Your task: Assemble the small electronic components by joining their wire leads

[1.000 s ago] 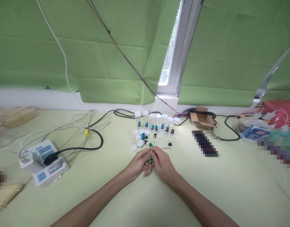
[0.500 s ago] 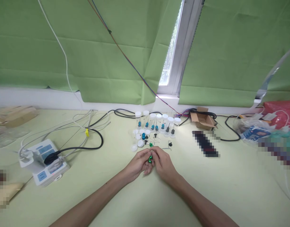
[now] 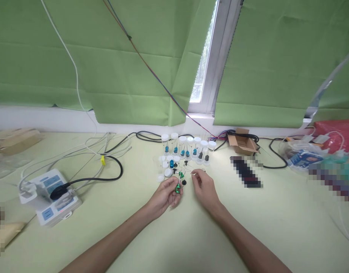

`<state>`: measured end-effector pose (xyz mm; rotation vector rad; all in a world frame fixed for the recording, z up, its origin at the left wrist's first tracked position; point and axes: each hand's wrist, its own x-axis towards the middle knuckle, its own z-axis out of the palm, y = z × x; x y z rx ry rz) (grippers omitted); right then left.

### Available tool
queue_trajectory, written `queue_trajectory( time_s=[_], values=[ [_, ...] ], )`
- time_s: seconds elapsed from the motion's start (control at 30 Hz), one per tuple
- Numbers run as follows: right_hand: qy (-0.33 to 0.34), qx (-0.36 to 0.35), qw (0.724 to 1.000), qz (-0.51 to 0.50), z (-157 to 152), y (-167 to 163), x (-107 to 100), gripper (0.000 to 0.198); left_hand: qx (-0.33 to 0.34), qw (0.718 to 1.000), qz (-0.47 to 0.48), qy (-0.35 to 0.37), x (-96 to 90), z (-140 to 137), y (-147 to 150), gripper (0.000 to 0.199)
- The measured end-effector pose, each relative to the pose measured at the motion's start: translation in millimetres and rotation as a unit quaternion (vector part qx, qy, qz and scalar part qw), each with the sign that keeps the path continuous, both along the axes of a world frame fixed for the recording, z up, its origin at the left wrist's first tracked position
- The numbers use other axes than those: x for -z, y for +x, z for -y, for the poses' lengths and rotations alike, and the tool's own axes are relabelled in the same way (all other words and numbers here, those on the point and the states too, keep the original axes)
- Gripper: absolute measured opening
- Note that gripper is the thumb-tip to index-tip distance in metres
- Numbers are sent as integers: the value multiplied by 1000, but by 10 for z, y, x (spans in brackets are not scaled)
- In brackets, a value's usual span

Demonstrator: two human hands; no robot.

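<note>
My left hand (image 3: 167,193) is closed around a small shiny green metal part (image 3: 178,188) with a thin metal rod rising from it. Just beyond those fingers lies another green piece (image 3: 181,174), and a small round black part (image 3: 184,182) is close to the fingertips. My right hand (image 3: 204,185) is apart from the left, thumb and forefinger pinched low over the table by some thin metal pieces; what is between them is too small to tell. Near both hands are a blue metal part (image 3: 171,163), small black parts (image 3: 186,163) and white caps (image 3: 168,173).
White-capped clear tubes (image 3: 182,147) holding blue or black parts stand behind the hands. A power strip (image 3: 50,193) with plugs and cables is at left. An open cardboard box (image 3: 242,144), a blurred dark object (image 3: 246,171) and plastic bags (image 3: 302,157) are at right.
My right hand has moved away from the left hand, to the right. The green part stays in my left hand, its thin rod now showing. A round black part now shows beside the left fingertips.
</note>
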<state>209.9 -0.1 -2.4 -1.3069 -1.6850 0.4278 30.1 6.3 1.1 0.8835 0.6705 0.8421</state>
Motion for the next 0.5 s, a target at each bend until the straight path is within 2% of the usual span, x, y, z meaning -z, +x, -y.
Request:
queue_trajectory(
  time_s=[0.13,0.27,0.5],
  values=[
    [7,24,998,53,-57,115,7,18,-2,1000,5,2,14,-9,-2,28],
    [-18,49,995,84,-102,273,8,20,-10,1000,7,-5,19,-13,2,27],
    [-53,21,992,111,-123,360,47,19,-14,1000,2,-7,6,-10,3,28]
  ],
)
